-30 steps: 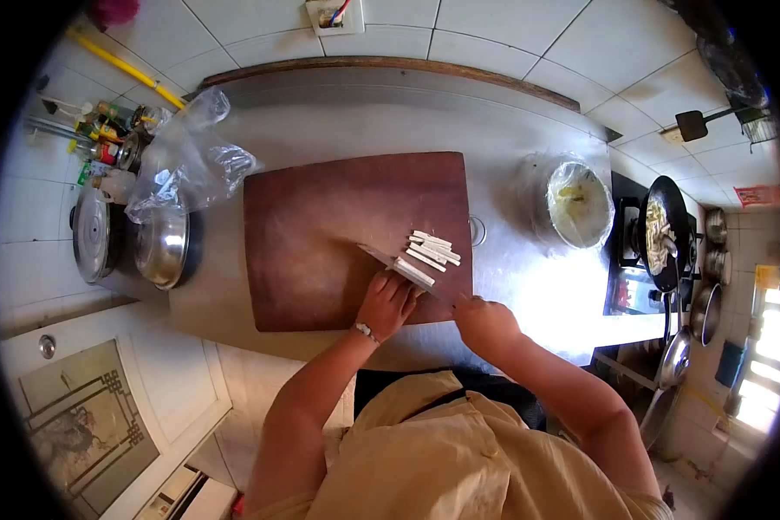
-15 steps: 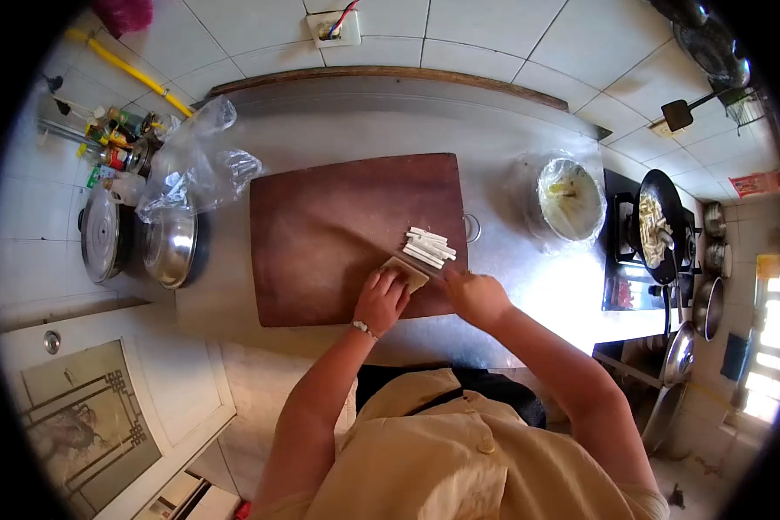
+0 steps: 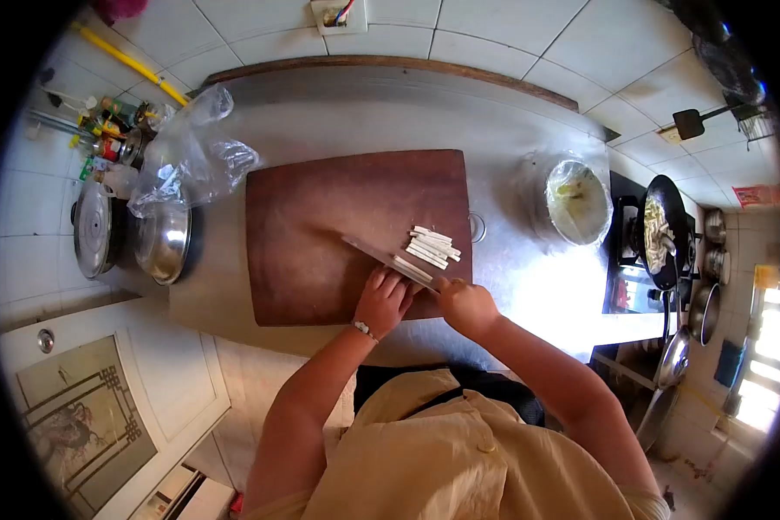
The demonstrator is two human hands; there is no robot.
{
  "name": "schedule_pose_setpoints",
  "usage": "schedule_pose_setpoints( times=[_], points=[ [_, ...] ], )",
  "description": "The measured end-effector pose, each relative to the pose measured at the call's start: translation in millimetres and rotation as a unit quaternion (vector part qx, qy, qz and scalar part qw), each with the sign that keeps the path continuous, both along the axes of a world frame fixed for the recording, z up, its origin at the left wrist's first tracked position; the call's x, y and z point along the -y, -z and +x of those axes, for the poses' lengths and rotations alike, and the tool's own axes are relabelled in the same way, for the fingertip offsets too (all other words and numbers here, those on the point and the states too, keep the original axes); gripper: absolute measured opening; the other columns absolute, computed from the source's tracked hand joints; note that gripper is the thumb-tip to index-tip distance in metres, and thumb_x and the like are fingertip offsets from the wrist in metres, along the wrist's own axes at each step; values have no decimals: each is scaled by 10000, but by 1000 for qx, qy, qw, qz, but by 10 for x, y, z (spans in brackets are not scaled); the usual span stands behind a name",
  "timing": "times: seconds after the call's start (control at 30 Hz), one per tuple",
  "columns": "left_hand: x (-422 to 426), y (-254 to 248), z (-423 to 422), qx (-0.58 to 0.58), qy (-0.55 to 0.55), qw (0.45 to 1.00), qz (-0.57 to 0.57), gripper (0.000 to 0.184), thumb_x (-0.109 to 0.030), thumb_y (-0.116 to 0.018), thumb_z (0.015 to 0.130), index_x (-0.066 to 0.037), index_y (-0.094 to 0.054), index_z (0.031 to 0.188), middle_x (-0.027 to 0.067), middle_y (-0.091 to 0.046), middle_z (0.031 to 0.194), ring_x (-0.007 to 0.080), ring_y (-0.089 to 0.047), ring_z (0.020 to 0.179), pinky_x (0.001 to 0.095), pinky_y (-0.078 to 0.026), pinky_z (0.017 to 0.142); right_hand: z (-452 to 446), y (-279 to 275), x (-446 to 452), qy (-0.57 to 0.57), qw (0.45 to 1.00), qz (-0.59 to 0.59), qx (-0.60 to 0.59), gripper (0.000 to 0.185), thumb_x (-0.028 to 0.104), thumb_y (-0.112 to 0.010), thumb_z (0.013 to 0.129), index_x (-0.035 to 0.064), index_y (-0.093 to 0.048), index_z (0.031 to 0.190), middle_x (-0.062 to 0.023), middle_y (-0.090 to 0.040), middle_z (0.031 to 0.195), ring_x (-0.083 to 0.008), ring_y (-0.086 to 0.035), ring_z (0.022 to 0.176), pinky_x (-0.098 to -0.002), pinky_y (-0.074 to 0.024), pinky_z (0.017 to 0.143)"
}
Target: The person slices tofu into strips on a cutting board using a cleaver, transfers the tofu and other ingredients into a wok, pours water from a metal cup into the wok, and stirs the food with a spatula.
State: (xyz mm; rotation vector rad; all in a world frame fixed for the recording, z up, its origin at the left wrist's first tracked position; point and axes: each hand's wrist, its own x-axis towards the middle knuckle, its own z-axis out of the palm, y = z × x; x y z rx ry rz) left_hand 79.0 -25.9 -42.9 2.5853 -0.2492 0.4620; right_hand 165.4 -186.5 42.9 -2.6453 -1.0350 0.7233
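Observation:
My right hand [image 3: 469, 308] grips the handle of a kitchen knife [image 3: 368, 250], its blade pointing up and left across the cutting board [image 3: 308, 208]. A white strip [image 3: 412, 269] lies along the blade. Just left of the blade, my left hand [image 3: 381, 300] has its fingers bent and pressed down on a tan-skinned block that looks like dried tofu; fingers and knife hide most of it. Beyond the knife, several cut white strips [image 3: 432, 248] lie in a loose pile on the brown board.
A plastic-lined bucket [image 3: 575, 204] stands to the right, before a wok [image 3: 664, 232] of food on the stove. At the left are a clear plastic bag [image 3: 186, 156], a steel bowl [image 3: 163, 245] and a lidded pot [image 3: 95, 230]. The steel counter [image 3: 364, 104] surrounds the board.
The knife's blade has turned more into view, and a strip now shows along it. The block's tan top, visible before, is now mostly covered. My right hand has shifted slightly down and left.

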Motion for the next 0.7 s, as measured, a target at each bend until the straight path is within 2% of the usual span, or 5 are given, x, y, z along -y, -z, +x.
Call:
schedule_pose_setpoints(
  times=[0.23,0.43,0.53,0.63,0.7],
  points=[
    [18,23,-59,-2,-3,1000,-28,253,-173,-613,822,-3,-609,1009,142,-567,1079,311,-507,1025,409,-423,939,124,-90,50,46,999,12,18,158,190,-498,875,54,-510,954,-147,-659,802,-347,-659,741,-455,-518,620],
    [-3,153,-58,23,-20,999,19,229,-158,-620,828,13,-601,980,175,-570,1063,334,-518,1029,416,-436,923,-254,-400,325,5,1000,6,-6,134,101,-440,867,50,-512,967,-184,-650,792,-363,-652,712,-458,-522,625],
    [9,96,-63,14,-23,999,-38,225,-155,-629,822,12,-604,969,185,-573,1040,339,-521,1035,431,-433,927,-250,-525,384,4,1000,-26,-8,119,158,-515,888,39,-518,899,-154,-633,705,-333,-640,644,-415,-519,563],
    [-26,65,-36,21,-21,999,-40,228,-160,-637,811,8,-612,964,169,-578,1045,336,-518,1047,428,-421,945,-187,-372,322,-6,1000,-5,7,106,152,-513,887,47,-529,892,-146,-635,691,-333,-644,644,-415,-522,562],
    [-28,77,-50,32,30,999,32,236,-153,-636,807,7,-614,978,151,-575,1068,325,-514,1056,419,-406,965,-158,-157,181,6,1000,13,15,118,169,-518,889,53,-536,887,-147,-635,686,-338,-643,638,-422,-522,561]
  ],
)
